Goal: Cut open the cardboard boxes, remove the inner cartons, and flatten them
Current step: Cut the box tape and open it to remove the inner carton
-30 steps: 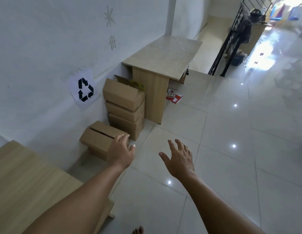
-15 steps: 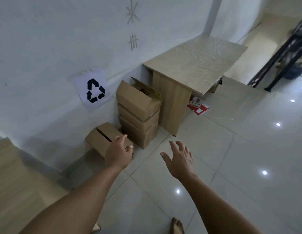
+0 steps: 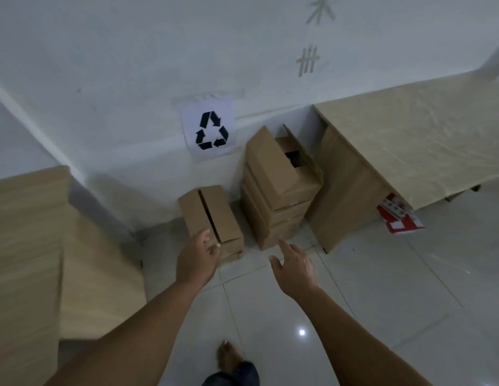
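Low brown cardboard box (image 3: pixel 212 218) lies on the white tiled floor (image 3: pixel 382 288) against the wall, beside a three-box stack (image 3: pixel 276 190). Our left hand (image 3: pixel 196 259) hovers at its near end, fingers loosely spread, empty; right hand (image 3: pixel 294 267) open, empty.

Both bare arms stretch forward and down. The left hand (image 3: pixel 196 259) has loosely curled fingers. The right hand (image 3: pixel 295 267) is spread, fingers relaxed.
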Motion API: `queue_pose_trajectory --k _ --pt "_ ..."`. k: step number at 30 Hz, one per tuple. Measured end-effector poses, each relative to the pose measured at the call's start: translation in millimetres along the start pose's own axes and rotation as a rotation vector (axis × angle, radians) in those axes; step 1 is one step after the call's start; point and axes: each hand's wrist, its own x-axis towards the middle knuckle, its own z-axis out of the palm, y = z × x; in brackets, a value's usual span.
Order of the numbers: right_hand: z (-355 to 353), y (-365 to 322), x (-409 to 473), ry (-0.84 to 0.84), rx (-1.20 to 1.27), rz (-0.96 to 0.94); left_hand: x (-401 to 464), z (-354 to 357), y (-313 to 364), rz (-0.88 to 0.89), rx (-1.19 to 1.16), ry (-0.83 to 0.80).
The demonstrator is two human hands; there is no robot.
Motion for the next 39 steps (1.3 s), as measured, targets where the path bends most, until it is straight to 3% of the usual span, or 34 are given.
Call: queue_pose_trajectory --k 13,22,28,34,39 --pt "67 -3 153 -0.242 0.050 -0.105 101 65 -64 -0.308 -0.129 0.094" --pt "224 43 296 -0.364 0.073 -0.129 190 187 -182 -0.494 -0.068 0.120" --pt "327 48 387 -0.290 0.188 -0.108 273 254 -276 -0.501 -0.075 0.161" --pt "383 59 434 -0.347 0.451 0.026 308 288 -296 -0.695 -0.120 0.275" --pt "388 61 434 -0.353 0.544 0.050 307 287 -289 -0.703 -0.115 0.291"
